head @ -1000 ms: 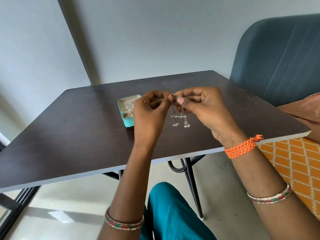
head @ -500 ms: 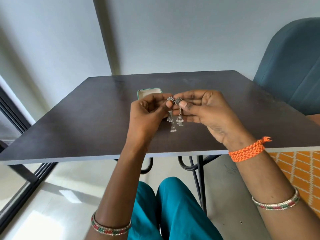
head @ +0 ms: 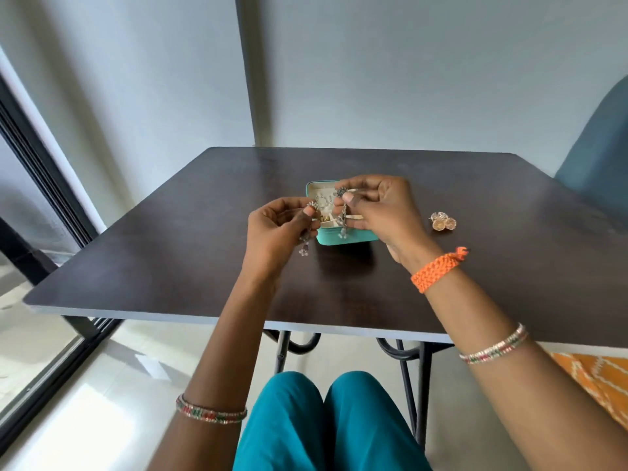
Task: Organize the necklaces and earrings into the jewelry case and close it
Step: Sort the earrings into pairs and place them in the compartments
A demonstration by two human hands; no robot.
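Observation:
A small teal jewelry case (head: pixel 339 240) lies open on the dark table (head: pixel 170 260), with pale lining and some jewelry inside. My left hand (head: pixel 275 229) pinches one silver dangling earring (head: pixel 304 248) just left of the case. My right hand (head: pixel 380 209) pinches the matching silver earring (head: pixel 343 219), which hangs over the case. A pair of gold round earrings (head: pixel 443 222) rests on the table to the right of my right hand.
A teal upholstered chair (head: pixel 598 158) stands at the table's far right. An orange patterned cushion (head: pixel 598 379) lies at the lower right. A dark window frame (head: pixel 44 185) runs along the left. My knees sit under the table's near edge.
My hands have drawn apart, each now holding one silver earring separately. The view has swung, so the case shows between my hands and the gold earrings appear.

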